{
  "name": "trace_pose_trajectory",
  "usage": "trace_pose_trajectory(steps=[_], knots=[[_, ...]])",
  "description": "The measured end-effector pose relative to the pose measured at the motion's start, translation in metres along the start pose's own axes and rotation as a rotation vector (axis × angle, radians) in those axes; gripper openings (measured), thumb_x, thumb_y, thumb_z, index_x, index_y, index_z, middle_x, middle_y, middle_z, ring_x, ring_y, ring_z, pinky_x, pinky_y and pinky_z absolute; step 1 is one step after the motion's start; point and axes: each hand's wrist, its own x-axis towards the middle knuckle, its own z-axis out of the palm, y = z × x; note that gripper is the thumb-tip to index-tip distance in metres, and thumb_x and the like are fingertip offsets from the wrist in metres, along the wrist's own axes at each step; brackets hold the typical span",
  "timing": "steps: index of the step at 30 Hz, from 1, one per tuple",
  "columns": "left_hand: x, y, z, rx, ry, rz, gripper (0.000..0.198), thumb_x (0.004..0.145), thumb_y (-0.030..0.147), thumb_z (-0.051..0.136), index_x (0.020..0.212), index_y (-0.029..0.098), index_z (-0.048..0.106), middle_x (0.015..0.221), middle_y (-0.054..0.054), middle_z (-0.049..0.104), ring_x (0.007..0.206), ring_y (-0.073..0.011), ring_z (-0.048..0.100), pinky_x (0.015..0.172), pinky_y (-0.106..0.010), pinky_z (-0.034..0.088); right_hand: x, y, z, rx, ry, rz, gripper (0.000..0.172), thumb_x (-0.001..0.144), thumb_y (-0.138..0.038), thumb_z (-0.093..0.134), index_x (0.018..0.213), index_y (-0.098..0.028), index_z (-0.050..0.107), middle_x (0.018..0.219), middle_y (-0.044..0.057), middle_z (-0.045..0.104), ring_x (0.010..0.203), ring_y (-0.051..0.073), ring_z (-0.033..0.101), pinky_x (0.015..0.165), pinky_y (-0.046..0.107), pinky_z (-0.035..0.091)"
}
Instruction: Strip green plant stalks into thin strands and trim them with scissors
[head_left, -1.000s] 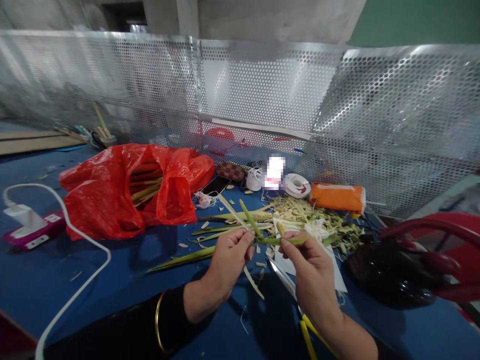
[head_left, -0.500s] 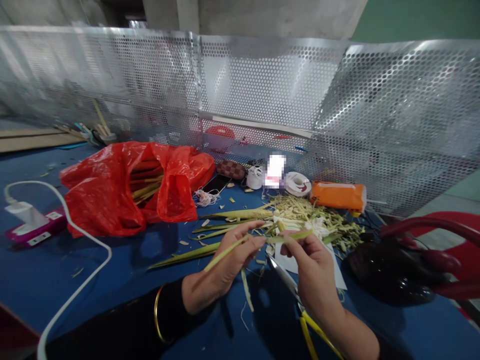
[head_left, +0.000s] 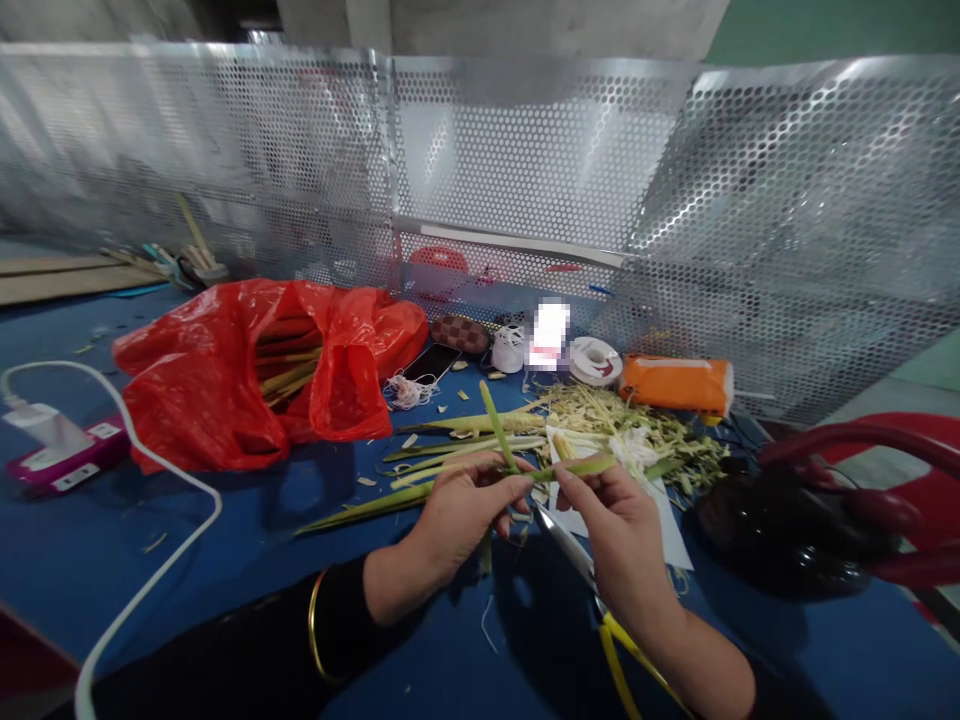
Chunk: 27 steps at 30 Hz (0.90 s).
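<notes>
Between my two hands runs a green leaf strip point(head_left: 592, 465), pinched from both sides. My left hand point(head_left: 469, 510) is closed on it with thumb and fingers; one narrow strip end point(head_left: 495, 420) stands up from this grip. My right hand point(head_left: 619, 515) pinches the other end, a short way off. Scissors point(head_left: 566, 545) with yellow handles lie partly under my right hand, blades pointing away. Behind my hands, long green leaves point(head_left: 375, 508) lie on the blue table point(head_left: 420, 650). A white sheet point(head_left: 671, 530) sits beyond my right hand.
A red plastic bag point(head_left: 202, 390) with long stalks stands left, near a white cable point(head_left: 187, 545) and a purple power strip point(head_left: 67, 460). Plant scraps point(head_left: 637, 420), a ribbon spool point(head_left: 595, 360) and an orange packet point(head_left: 675, 385) lie at the back. A dark glossy object point(head_left: 780, 530) stands right.
The narrow strip that lay back across my left hand and wrist now stands upright, pointing away from me. Both hands stay nearly in place, still pinching.
</notes>
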Motion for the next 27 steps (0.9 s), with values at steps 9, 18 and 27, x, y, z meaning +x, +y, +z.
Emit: trace_pose_trajectory(steps=[9,18,27], knots=[[0.005,-0.002,-0.004,0.012,-0.086,-0.077,0.016,0.072,0.027,0.064,0.071,0.012,0.060,0.050,0.003,0.057,0.036,-0.0052,0.046,0.040,-0.017,0.037,0.004,-0.006,-0.002,0.104,0.024,0.012,0.021,0.073,-0.027,0.070,0.060,-0.019,0.057,0.048,-0.005,0.055,0.050,0.011,0.048,0.057,0.025,0.039],[0.003,-0.002,-0.004,-0.018,-0.142,-0.134,0.019,0.069,0.029,0.066,0.071,0.013,0.058,0.052,0.003,0.057,0.039,-0.0063,0.050,0.045,-0.019,0.042,0.021,-0.010,-0.017,-0.261,0.113,-0.233,0.023,0.074,-0.034,0.067,0.092,-0.020,0.065,0.093,0.007,0.065,0.088,0.022,0.058,0.075,0.034,0.044],[-0.003,-0.005,0.001,0.081,-0.326,-0.290,0.032,0.076,0.035,0.055,0.052,0.013,0.056,0.040,0.002,0.049,0.034,-0.0070,0.045,0.040,-0.019,0.038,0.015,-0.013,-0.007,-0.256,-0.431,0.147,0.030,0.072,-0.042,0.065,0.056,-0.018,0.059,0.053,-0.003,0.051,0.055,0.013,0.045,0.055,0.026,0.033]])
